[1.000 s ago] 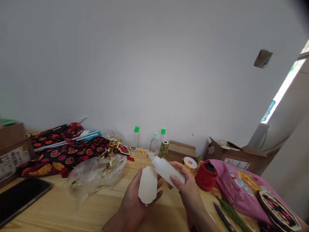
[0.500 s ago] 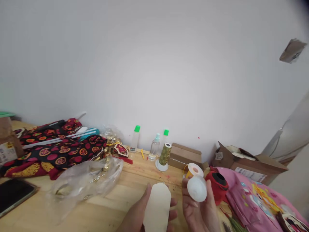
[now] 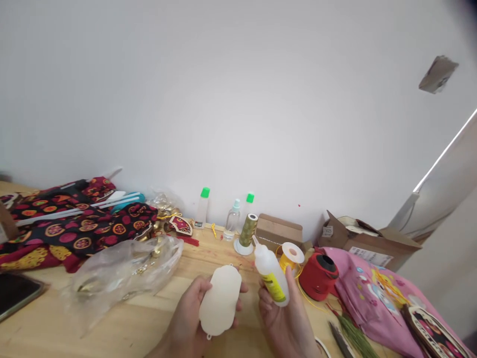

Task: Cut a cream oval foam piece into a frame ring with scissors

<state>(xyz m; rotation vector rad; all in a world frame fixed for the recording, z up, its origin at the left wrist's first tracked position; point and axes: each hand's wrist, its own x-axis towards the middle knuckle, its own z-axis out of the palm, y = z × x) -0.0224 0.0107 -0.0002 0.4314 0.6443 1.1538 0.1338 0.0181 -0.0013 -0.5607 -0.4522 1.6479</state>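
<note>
My left hand (image 3: 190, 308) grips a flat cream-coloured plaque (image 3: 220, 301) with a scalloped outline and a small loop at each end. Its thumb lies along the left edge and its fingertips show past the right edge. In my right hand (image 3: 285, 318) is a white glue bottle (image 3: 271, 276) with a yellow label, its thin nozzle tilted up and to the left. The two hands are apart, above the wooden table. Just beyond the bottle stands a spool of yellow cord (image 3: 292, 254), with a red spool (image 3: 318, 277) to its right.
A plastic bag of gold-coloured pieces (image 3: 130, 268), patterned dark cloth (image 3: 97, 233) and a phone (image 3: 18, 296) lie left. Along the wall stand a clear bottle (image 3: 231, 223), a green thread cone (image 3: 248, 231) and a small cardboard box (image 3: 279, 228). A pink bag (image 3: 372, 293) lies right.
The glue bottle has turned from base toward me to nozzle up and left, showing its label. The plaque has shifted left and up, now fully visible. The view has swung slightly right.
</note>
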